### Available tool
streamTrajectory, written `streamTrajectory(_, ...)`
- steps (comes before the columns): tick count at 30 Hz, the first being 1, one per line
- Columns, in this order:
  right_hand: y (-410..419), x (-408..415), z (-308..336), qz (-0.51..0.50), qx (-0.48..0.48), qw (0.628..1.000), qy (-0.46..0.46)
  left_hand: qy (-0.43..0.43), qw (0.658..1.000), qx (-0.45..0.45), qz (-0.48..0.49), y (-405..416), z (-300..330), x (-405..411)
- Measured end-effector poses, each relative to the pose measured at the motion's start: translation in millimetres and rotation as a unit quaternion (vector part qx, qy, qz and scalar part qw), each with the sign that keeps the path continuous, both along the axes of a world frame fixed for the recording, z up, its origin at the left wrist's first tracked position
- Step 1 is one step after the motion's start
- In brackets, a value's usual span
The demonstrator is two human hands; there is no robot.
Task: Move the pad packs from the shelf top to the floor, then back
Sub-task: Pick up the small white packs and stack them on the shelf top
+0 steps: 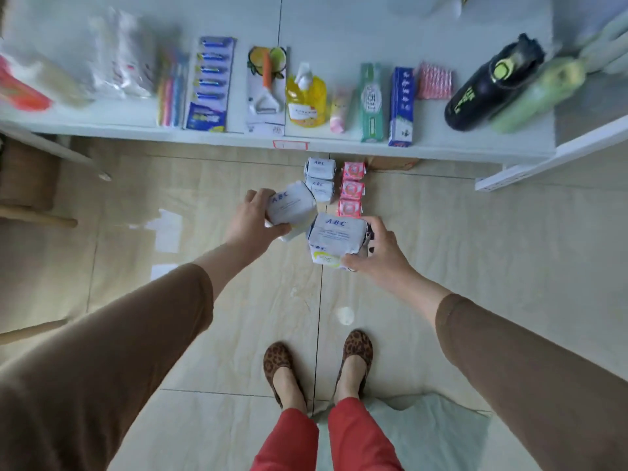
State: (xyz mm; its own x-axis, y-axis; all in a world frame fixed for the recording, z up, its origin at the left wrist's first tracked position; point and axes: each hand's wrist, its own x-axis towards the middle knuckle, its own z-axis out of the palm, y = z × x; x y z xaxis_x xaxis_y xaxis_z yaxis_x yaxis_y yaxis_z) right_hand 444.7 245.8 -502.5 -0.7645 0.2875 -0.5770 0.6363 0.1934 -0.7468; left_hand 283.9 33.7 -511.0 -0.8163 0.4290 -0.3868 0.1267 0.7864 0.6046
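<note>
Standing nearest in view are two leopard-print shoes (317, 365) on the tiled floor (475, 249). Above them, the right hand (375, 251) clamps a stack of white ABC pad packs (336, 241): thumb on the near edge, fingers curled round the right side. The left hand (253, 219) wraps a single white ABC pack (294, 207), tilted, its fingers curled over the far left corner. Whether either held load touches the floor cannot be told.

Handling, judged from appearance: each pack is light, soft and compressible, in smooth film wrap that may slip. Grip across the short sides with firm, even squeeze; support a stack from below so the lower pack does not slide out.

Beyond the hands, two more white ABC packs (320, 178) lie on the floor, with three pink pad packs (352, 189) in a row just to their right. Farthest, the white shelf top (136, 125) carries toothbrushes, a peeler card, toothpaste boxes and bottles.
</note>
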Motion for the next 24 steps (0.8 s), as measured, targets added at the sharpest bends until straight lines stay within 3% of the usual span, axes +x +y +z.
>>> streamTrajectory(7, -3.0, -27.0, 271.6, 0.015, -0.040, 0.994, 0.104, 0.115, 0.992, 0.044, -0.033, -19.2, 252.7, -21.7)
streamTrajectory(12, 12.8, -41.8, 398.4, 0.036, -0.001, 0.982, 0.184, 0.190, 0.974, 0.111, -0.055, -10.0, 390.9, -50.1)
streamTrajectory(18, 61.2, -93.2, 475.2, 0.021, -0.021, 0.963, 0.269, 0.271, 0.950, 0.128, -0.092, 42.4, 485.7, -114.9)
streamTrajectory(24, 118.0, -163.2, 492.0, 0.041, -0.012, 0.954, 0.297, 0.293, 0.947, 0.084, -0.097, 105.0, 517.3, -185.7)
